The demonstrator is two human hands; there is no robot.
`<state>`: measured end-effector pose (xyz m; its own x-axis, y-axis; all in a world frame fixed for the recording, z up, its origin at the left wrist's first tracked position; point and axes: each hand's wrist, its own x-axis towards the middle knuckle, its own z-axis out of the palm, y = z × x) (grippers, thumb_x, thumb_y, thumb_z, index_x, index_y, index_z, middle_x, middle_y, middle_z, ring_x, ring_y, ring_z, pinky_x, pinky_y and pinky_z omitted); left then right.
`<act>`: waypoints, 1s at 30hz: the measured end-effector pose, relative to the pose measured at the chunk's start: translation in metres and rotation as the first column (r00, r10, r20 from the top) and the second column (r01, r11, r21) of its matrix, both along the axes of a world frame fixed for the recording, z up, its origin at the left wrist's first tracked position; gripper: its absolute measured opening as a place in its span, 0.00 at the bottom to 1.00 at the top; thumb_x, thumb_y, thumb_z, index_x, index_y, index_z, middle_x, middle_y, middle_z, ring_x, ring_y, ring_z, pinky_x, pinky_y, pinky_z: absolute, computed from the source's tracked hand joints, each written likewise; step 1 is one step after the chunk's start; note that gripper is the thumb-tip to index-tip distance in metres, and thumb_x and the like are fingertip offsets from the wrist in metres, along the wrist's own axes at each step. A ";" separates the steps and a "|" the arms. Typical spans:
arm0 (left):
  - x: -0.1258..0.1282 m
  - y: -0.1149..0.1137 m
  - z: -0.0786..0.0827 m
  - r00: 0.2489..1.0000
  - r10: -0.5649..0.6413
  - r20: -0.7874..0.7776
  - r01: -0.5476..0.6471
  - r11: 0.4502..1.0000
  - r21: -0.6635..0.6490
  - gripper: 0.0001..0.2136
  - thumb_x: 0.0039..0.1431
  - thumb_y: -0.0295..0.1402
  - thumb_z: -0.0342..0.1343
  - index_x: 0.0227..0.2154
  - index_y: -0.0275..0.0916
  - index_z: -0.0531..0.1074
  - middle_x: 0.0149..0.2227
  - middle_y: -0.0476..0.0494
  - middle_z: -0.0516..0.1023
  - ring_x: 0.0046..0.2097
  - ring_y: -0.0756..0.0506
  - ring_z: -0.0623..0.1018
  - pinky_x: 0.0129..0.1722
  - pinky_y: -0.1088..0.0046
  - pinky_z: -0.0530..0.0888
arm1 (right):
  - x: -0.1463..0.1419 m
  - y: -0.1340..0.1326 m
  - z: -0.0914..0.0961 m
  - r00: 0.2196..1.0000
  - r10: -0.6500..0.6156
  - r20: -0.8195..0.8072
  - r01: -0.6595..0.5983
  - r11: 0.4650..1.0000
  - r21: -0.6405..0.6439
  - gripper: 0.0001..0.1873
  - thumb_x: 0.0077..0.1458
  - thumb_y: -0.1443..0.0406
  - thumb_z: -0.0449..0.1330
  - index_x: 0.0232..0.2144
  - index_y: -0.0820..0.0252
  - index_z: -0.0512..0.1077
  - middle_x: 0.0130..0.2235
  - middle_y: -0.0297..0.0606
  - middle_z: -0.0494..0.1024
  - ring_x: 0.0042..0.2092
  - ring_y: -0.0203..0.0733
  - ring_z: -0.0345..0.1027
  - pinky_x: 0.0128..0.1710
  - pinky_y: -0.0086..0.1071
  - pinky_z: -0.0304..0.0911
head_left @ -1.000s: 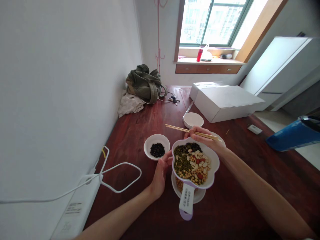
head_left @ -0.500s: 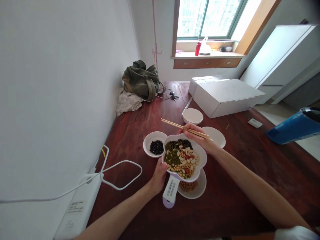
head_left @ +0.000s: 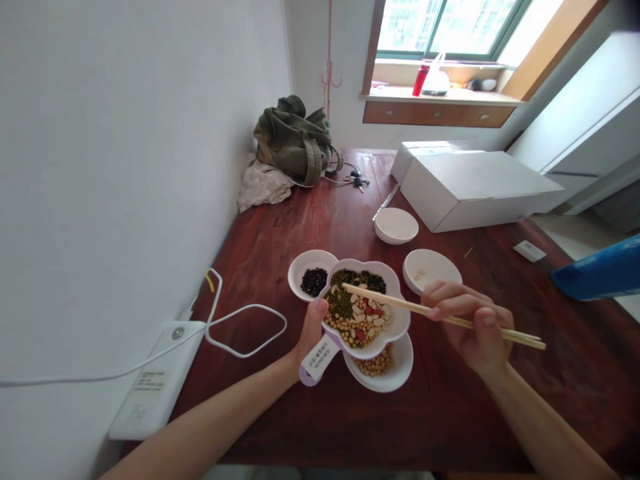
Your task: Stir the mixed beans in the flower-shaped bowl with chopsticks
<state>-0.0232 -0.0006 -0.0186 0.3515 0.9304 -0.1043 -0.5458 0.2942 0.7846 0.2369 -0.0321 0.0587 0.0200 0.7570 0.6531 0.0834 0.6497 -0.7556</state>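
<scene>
My left hand grips the left rim of a flower-shaped lilac bowl full of mixed beans, peanuts and red pieces, held just above a white dish of yellow beans. A labelled handle sticks out of the bowl toward me. My right hand is closed on a pair of wooden chopsticks, their tips over the mixed bowl. A small white dish of black beans sits left of the bowl.
Two empty white dishes lie behind on the red-brown table. White boxes, a green bag and keys are at the back. A white device with a cable lies left; a blue object is at right.
My right hand let go of the bowl's far rim, pulled back to the right and now points the chopsticks into the bowl. The bowl shifted slightly left and lower.
</scene>
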 end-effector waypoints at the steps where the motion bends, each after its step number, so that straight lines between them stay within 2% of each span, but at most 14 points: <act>1: 0.000 0.000 -0.001 1.000 0.000 -0.014 0.000 1.000 0.013 0.33 0.62 0.62 0.63 0.54 0.37 0.83 0.57 0.35 0.87 0.68 0.26 0.77 0.71 0.47 0.72 | 0.000 -0.004 -0.001 0.998 0.056 0.015 -0.056 0.998 0.006 0.21 0.75 0.54 0.55 0.39 0.54 0.85 0.31 0.42 0.80 0.36 0.49 0.76 0.38 0.47 0.72; 4: -0.001 0.000 -0.002 0.997 0.031 -0.071 -0.029 0.999 0.039 0.29 0.66 0.59 0.61 0.55 0.39 0.83 0.60 0.37 0.85 0.70 0.28 0.75 0.72 0.50 0.71 | 0.002 -0.008 -0.008 0.989 0.144 0.042 -0.144 0.989 -0.019 0.15 0.73 0.59 0.59 0.38 0.57 0.84 0.31 0.42 0.80 0.36 0.49 0.76 0.37 0.46 0.72; 7: 0.000 0.000 -0.003 0.997 0.027 -0.069 -0.024 0.999 0.036 0.29 0.66 0.60 0.60 0.54 0.39 0.84 0.60 0.37 0.85 0.71 0.28 0.75 0.72 0.51 0.71 | 0.005 -0.010 -0.014 0.986 0.164 0.033 -0.162 0.986 -0.036 0.19 0.74 0.57 0.58 0.35 0.58 0.83 0.29 0.43 0.79 0.34 0.49 0.76 0.35 0.45 0.72; 10: 0.002 0.000 -0.003 1.000 -0.029 0.004 0.029 0.999 -0.037 0.31 0.63 0.62 0.62 0.53 0.39 0.84 0.59 0.36 0.86 0.70 0.26 0.76 0.71 0.49 0.72 | 0.007 -0.013 -0.018 0.990 0.143 0.017 -0.143 0.989 -0.036 0.23 0.75 0.55 0.57 0.32 0.58 0.82 0.28 0.42 0.77 0.34 0.48 0.75 0.32 0.44 0.69; 12: 0.004 0.000 -0.001 0.997 -0.050 0.056 0.056 0.993 -0.104 0.31 0.61 0.61 0.65 0.54 0.38 0.84 0.57 0.36 0.87 0.69 0.26 0.77 0.72 0.48 0.72 | 0.006 -0.014 -0.019 0.991 0.130 0.020 -0.129 0.991 -0.024 0.21 0.74 0.54 0.58 0.35 0.59 0.83 0.29 0.42 0.79 0.34 0.48 0.74 0.33 0.43 0.69; 16: 0.010 -0.001 0.012 0.986 -0.052 0.158 0.087 0.972 -0.220 0.31 0.62 0.57 0.65 0.59 0.39 0.81 0.56 0.39 0.88 0.70 0.28 0.77 0.74 0.48 0.69 | 0.004 -0.011 -0.018 0.992 0.071 0.106 -0.076 0.996 0.042 0.15 0.69 0.53 0.66 0.43 0.59 0.83 0.33 0.42 0.84 0.38 0.49 0.77 0.39 0.46 0.73; 20: 0.014 -0.002 0.021 0.978 -0.036 0.205 0.089 0.963 -0.255 0.29 0.64 0.54 0.65 0.61 0.40 0.79 0.56 0.41 0.88 0.71 0.29 0.76 0.75 0.51 0.68 | 0.002 -0.007 -0.016 0.970 0.006 0.241 -0.037 0.992 0.125 0.15 0.67 0.52 0.68 0.40 0.57 0.83 0.35 0.41 0.87 0.39 0.48 0.79 0.43 0.46 0.75; 24: 0.014 -0.002 0.019 0.975 -0.042 0.216 0.100 0.960 -0.262 0.31 0.63 0.54 0.65 0.62 0.40 0.78 0.58 0.41 0.87 0.71 0.29 0.76 0.75 0.50 0.68 | 0.002 -0.004 -0.015 0.955 0.007 0.297 -0.055 0.987 0.154 0.14 0.66 0.52 0.69 0.41 0.57 0.83 0.36 0.40 0.87 0.39 0.47 0.80 0.43 0.46 0.75; 27: 0.012 -0.002 0.015 0.970 -0.053 0.238 0.118 0.956 -0.267 0.32 0.63 0.55 0.65 0.63 0.39 0.78 0.59 0.39 0.87 0.71 0.28 0.75 0.74 0.49 0.68 | 0.005 -0.003 -0.015 0.964 0.065 0.258 -0.099 0.988 0.121 0.13 0.67 0.54 0.68 0.39 0.57 0.83 0.34 0.39 0.87 0.34 0.46 0.80 0.42 0.47 0.74; 30: 0.011 -0.003 0.013 0.965 -0.037 0.261 0.112 0.954 -0.277 0.31 0.62 0.54 0.66 0.61 0.39 0.79 0.59 0.39 0.86 0.71 0.29 0.75 0.75 0.49 0.68 | 0.010 -0.002 -0.016 0.986 0.059 0.156 -0.072 0.994 0.083 0.12 0.68 0.56 0.68 0.36 0.55 0.83 0.31 0.37 0.86 0.30 0.45 0.77 0.41 0.48 0.74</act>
